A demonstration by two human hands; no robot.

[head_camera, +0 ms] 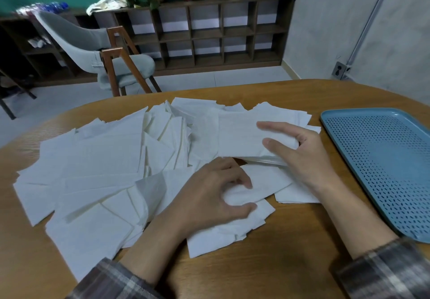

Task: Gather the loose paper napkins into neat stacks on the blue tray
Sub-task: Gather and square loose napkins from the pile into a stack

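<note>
The blue tray (384,159) lies flat on the wooden table (256,263), at the person's right side. The loose napkins (93,159) are spread to the left of the tray in a wide, untidy layer, many of them overlapping and some partly folded up.

The right hand (302,159) is just beside the tray's left rim, with the forearm reaching forward along it. It holds a thin stack (239,135) of napkins by the edge nearest the tray. Two fingers (279,127) lie stretched on top of the stack and the others are hidden under it, so the paper is pinched between them. The stack is lifted a little above the napkins below.

The left hand (209,194) is further from the tray, palm down, with the wrist low over the table. Its fingers are curled like a claw on one napkin (242,195) — the thumb and the fingertips press toward each other and the paper bulges up between them.

Both forearms come out of checked sleeves (116,280) at the table's near edge.
</note>
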